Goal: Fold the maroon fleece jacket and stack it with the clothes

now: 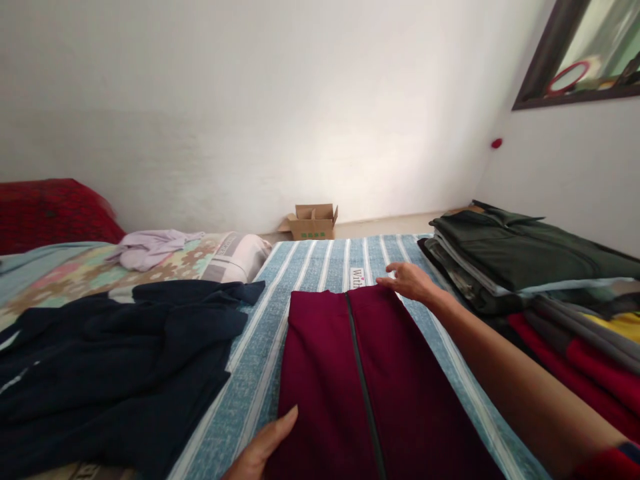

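A folded maroon garment [325, 360] lies in front of me on a blue-and-white striped bed cover [270, 333]. A dark strip, like a zip, runs lengthwise down its middle. At its near left edge, my left hand [260, 448] comes in from the bottom of the view. Its thumb rests over the cloth, while the other fingers are hidden, seemingly beneath the edge. My right hand [411, 283] is at the far right corner of the garment, fingers stretched and apart, with the fingertips at or just touching the corner.
Dark navy clothing [115, 373] lies spread on the left. A stack of folded dark green clothes [530, 253] and red-and-grey clothes [575, 360] stands at right. Beyond are a pale lilac cloth [150, 250], a red bundle [55, 213] and an open cardboard box [314, 223] by the wall.
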